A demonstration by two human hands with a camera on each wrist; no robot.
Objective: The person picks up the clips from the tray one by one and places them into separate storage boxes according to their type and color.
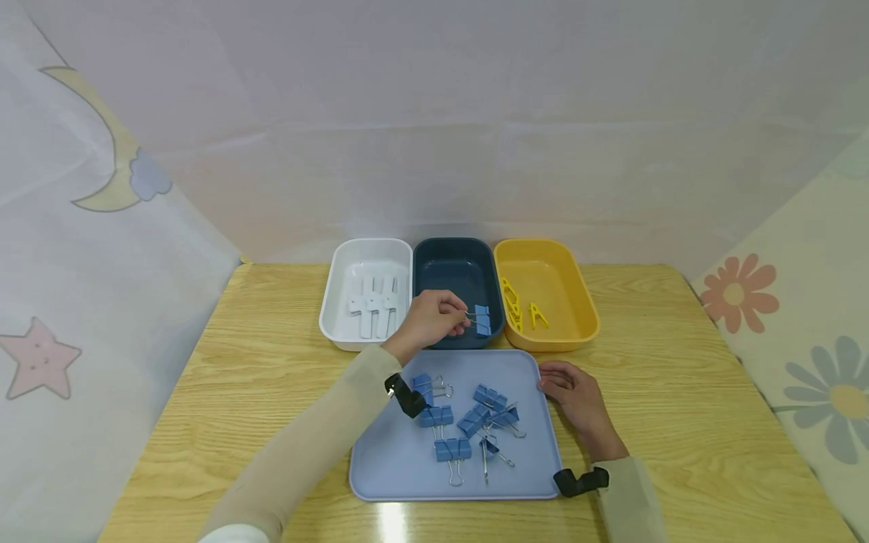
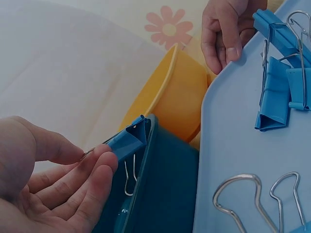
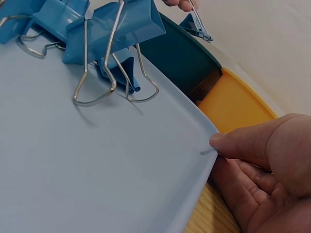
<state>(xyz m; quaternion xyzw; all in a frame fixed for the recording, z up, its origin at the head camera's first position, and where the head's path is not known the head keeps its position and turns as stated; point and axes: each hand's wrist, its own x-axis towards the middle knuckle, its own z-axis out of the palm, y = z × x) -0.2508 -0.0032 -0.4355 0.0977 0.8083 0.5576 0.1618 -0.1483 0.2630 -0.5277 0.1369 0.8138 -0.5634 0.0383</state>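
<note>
Over the near part of the dark teal bin [image 1: 453, 270], my left hand [image 1: 431, 320] pinches a blue binder clip [image 1: 483, 320] by a wire handle. Seen from the left wrist, the clip [image 2: 130, 140] is at the bin's rim, its other handle hanging down. My right hand [image 1: 575, 400] grips the light blue tray [image 1: 387, 471] at its far right corner. The thumb presses on the rim, with fingers below, in the right wrist view. Several blue binder clips [image 1: 452, 450] lie on the tray, some overlapping.
Left of the teal bin stands a white bin [image 1: 370, 260] with several white pieces [image 1: 373, 303]. On its other side is a yellow bin [image 1: 560, 286] holding several yellow clips [image 1: 536, 315]. The bins stand behind the tray on a wooden table [image 1: 258, 362], with hung cloth around.
</note>
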